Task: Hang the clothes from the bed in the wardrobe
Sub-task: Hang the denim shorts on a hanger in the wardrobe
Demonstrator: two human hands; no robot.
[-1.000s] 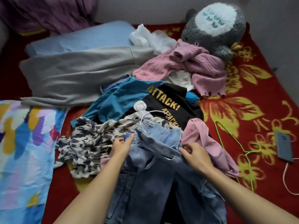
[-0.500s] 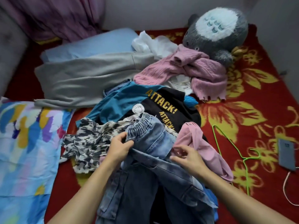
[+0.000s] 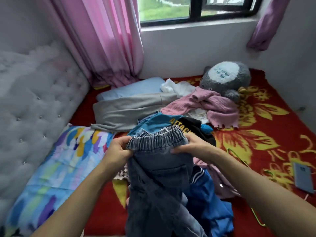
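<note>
Now my left hand point(image 3: 118, 151) and my right hand point(image 3: 193, 147) both grip the gathered elastic waistband of the dark blue-grey denim trousers point(image 3: 159, 182), one at each side, fingers curled into the cloth. The trousers are held up above the bed with the red and yellow flowered blanket point(image 3: 259, 137), legs hanging down toward me. Behind them lie the teal and black printed shirt point(image 3: 153, 122) and the pink knitted sweater point(image 3: 218, 106). The thin green wire hanger point(image 3: 236, 156) lies on the blanket, beside my right arm.
</note>
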